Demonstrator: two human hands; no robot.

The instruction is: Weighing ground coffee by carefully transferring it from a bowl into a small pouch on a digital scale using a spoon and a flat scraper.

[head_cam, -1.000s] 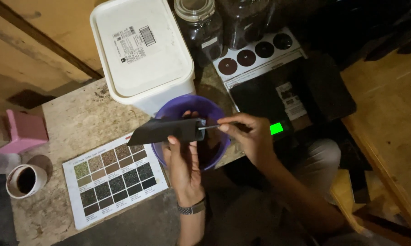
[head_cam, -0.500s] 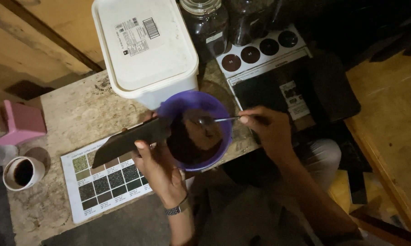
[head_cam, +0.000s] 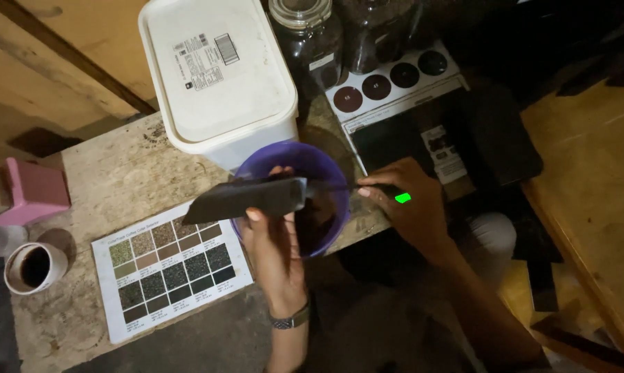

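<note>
My left hand (head_cam: 276, 243) grips a flat, elongated black tray (head_cam: 246, 197) and holds it level over a purple bowl (head_cam: 331, 233) at the table's front edge. Dark grounds show inside the bowl behind the tray. My right hand (head_cam: 410, 207) pinches a thin dark tool (head_cam: 336, 185) whose tip reaches the tray's right end above the bowl. A watch sits on my left wrist.
A white lidded bucket (head_cam: 215, 76) stands just behind the bowl, with glass jars (head_cam: 312, 41) and a white card of dark round samples (head_cam: 388, 79) to its right. A black device with a green light (head_cam: 402, 197) lies under my right hand. A colour chart (head_cam: 167, 266), cup (head_cam: 34, 266) and pink box (head_cam: 32, 193) lie to the left.
Half a second ago the black tray hung lower and left, beside the bowl, leaving the grounds open to view. It is now back over the bowl, with the tool's tip at its end.
</note>
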